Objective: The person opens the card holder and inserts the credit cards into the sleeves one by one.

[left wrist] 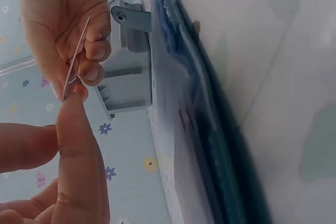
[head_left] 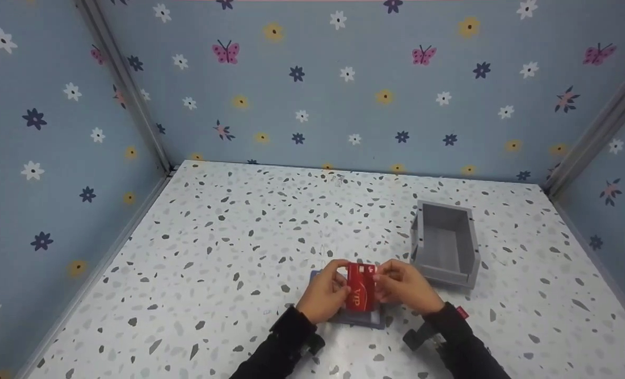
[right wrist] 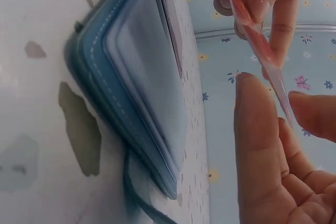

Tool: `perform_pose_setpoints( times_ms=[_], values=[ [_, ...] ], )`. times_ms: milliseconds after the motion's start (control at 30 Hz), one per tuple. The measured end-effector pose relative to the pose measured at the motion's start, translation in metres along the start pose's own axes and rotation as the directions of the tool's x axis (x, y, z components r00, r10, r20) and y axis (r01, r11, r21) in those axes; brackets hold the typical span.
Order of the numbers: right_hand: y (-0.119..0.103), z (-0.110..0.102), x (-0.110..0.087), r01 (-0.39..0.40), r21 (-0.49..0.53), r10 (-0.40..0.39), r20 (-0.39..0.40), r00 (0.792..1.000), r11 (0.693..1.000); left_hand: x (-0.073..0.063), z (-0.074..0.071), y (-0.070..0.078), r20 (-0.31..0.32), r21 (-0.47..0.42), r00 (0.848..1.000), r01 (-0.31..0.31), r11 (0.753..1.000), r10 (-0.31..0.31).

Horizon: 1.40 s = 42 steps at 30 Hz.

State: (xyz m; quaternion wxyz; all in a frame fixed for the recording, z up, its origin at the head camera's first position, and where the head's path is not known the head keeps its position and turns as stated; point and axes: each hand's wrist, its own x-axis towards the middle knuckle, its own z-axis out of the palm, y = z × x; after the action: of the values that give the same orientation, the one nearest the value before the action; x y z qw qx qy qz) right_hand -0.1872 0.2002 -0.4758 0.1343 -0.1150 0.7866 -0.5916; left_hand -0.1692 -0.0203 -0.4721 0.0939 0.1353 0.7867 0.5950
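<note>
A red card [head_left: 361,295] with gold "VIP" lettering is held up between the two hands. The left hand [head_left: 324,296] pinches its left edge, thumb on the face. At the upper right edge, the right hand [head_left: 408,288] has the card between its thumb and fingers. Seen edge-on in the left wrist view, the card [left wrist: 76,59] looks thin. Below both hands, a blue card holder [right wrist: 113,85] with stitched edges and clear plastic sleeves lies on the table. The hands and card cover much of it in the head view.
A grey plastic bin [head_left: 441,275] stands right of the hands, close to the right hand. The speckled white table [head_left: 212,263] meets blue flowered walls [head_left: 312,89] at the back and sides. A strap [right wrist: 137,198] trails from the holder.
</note>
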Motion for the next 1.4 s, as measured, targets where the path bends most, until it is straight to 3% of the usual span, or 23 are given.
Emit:
perform_pose_setpoints(
  times_ms=[100,167,267,400,567,733,1000,1167,1400],
  values=[
    [-0.006,-0.003,-0.002,0.049,-0.088,-0.051,-0.013,0.999,0.995,0.000,-0.007,0.002,-0.016,0.011,1.000,-0.013,1.000,0.013],
    [-0.007,-0.005,-0.003,0.100,-0.197,-0.108,-0.033,0.994,0.975,0.001,-0.013,0.003,-0.026,0.034,1.000,-0.017,0.999,0.017],
    [-0.004,-0.005,-0.003,0.163,-0.365,-0.191,-0.042,0.981,0.917,0.003,-0.020,0.003,-0.038,0.098,0.999,-0.029,0.995,0.033],
    [-0.002,-0.002,-0.005,0.213,-0.559,-0.243,0.021,0.970,0.801,0.004,-0.026,0.001,-0.050,0.189,0.997,-0.043,0.981,0.053],
    [-0.002,0.006,-0.009,0.200,-0.723,-0.150,0.133,0.980,0.661,0.004,-0.029,-0.004,-0.057,0.287,0.998,-0.014,0.958,0.032],
    [0.000,0.014,-0.013,0.147,-0.794,-0.032,0.159,0.987,0.590,0.005,-0.027,-0.008,-0.062,0.336,0.997,0.059,0.940,-0.040],
    [0.001,0.019,-0.015,0.095,-0.814,0.034,0.139,0.990,0.573,0.006,-0.026,-0.010,-0.058,0.351,0.990,0.140,0.926,-0.127],
    [0.001,0.018,-0.015,0.085,-0.812,0.042,0.133,0.990,0.577,0.007,-0.022,-0.011,-0.054,0.390,0.989,0.145,0.909,-0.135],
    [0.003,0.018,-0.012,0.080,-0.813,0.045,0.130,0.991,0.577,0.010,-0.014,-0.009,-0.022,0.402,0.991,0.127,0.907,-0.129]
  ],
)
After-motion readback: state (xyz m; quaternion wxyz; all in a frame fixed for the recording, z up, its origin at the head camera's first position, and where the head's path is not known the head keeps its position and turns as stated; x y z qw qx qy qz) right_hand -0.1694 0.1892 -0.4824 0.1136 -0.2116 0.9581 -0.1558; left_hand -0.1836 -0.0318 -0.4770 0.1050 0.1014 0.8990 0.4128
